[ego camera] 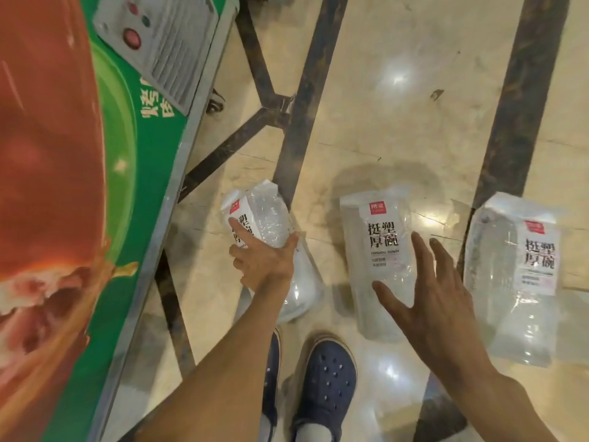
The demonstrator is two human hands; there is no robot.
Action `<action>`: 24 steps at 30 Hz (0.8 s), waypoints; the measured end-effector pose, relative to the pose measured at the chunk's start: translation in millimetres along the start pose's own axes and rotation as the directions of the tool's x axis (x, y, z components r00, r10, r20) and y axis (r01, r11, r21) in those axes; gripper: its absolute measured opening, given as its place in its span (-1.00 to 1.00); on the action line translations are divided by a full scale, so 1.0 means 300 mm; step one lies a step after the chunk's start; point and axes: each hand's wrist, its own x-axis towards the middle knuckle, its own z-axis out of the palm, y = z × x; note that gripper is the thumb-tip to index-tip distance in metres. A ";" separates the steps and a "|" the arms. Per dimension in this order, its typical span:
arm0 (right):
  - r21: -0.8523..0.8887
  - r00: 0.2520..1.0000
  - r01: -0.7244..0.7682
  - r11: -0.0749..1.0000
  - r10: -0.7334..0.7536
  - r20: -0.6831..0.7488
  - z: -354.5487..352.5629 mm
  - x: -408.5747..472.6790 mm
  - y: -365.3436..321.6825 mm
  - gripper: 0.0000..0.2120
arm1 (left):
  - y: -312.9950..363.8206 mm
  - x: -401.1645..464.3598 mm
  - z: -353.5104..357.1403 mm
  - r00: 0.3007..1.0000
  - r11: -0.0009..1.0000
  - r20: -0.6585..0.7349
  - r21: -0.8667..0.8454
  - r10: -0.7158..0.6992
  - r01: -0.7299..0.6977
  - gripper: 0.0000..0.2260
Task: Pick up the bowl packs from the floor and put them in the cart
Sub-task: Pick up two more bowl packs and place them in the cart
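Three clear plastic bowl packs with white labels lie on the shiny floor. My left hand (263,258) is wrapped around the left pack (267,224), fingers over its label and clear side. The middle pack (379,250) lies flat, and my right hand (427,291) hovers over its right lower part with fingers spread, holding nothing. The right pack (516,275) lies flat further right, untouched. No cart is in view.
A green and orange printed cabinet (95,186) with a grey metal edge fills the left side, with a grey control box (159,36) on it. Dark stripes cross the beige floor (398,122). My blue clogs (325,384) stand just below the packs.
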 end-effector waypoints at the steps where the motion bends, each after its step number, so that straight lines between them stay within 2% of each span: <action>1: 0.001 1.000 0.012 1.000 -0.012 0.002 0.014 -0.003 -0.015 -0.09 | -0.018 0.005 -0.015 1.000 1.000 -0.010 0.000 0.025 -0.025 0.17; 6: -0.043 1.000 -0.025 0.999 0.024 -0.020 -0.022 -0.004 -0.017 -0.06 | -0.031 -0.017 -0.107 0.990 0.988 0.009 0.052 0.144 -0.144 0.12; 13: -0.062 0.988 -0.150 0.987 0.152 0.029 0.052 0.027 -0.062 0.15 | -0.115 -0.051 -0.242 0.964 0.927 0.020 0.270 0.264 -0.260 0.15; 16: -0.137 0.982 -0.180 0.974 0.187 0.034 0.119 0.082 -0.057 0.24 | -0.137 -0.020 -0.235 0.962 0.917 0.004 0.303 0.272 -0.260 0.18; 20: -0.141 0.987 -0.162 0.977 0.162 -0.014 0.243 0.169 -0.032 0.32 | -0.163 0.047 -0.172 0.945 0.896 -0.016 0.322 0.327 -0.305 0.18; 24: -0.104 0.977 -0.208 0.973 0.200 -0.078 0.319 0.205 -0.009 0.33 | -0.173 0.087 -0.123 0.932 0.884 -0.005 0.320 0.363 -0.342 0.14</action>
